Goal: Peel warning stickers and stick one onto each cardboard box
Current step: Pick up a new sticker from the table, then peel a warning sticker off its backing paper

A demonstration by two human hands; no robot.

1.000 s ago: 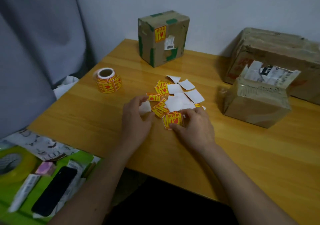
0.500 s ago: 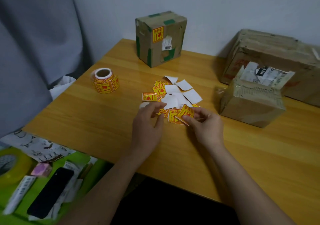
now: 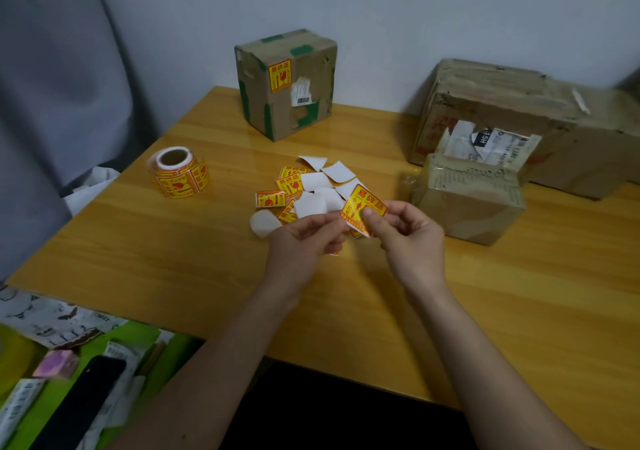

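Note:
Above the middle of the wooden table (image 3: 502,311) I hold a yellow and red warning sticker (image 3: 362,205). My right hand (image 3: 408,238) pinches its lower right part and my left hand (image 3: 304,241) pinches its left corner. Behind them lies a pile of loose stickers (image 3: 289,186) and white backing papers (image 3: 313,181). A sticker roll (image 3: 180,172) stands at the left. The small taped box (image 3: 285,82) at the back bears a warning sticker. A second small box (image 3: 467,200) sits right of my hands, in front of a large worn box (image 3: 540,113).
The wall stands right behind the boxes. A grey curtain (image 3: 52,85) hangs at the left. Below the table's left front edge lie a green surface (image 3: 131,342), a black phone (image 3: 79,404), printed paper and small items.
My right hand lifted one sticker off the pile and raised it. My left hand came across from the pile and took hold of its corner.

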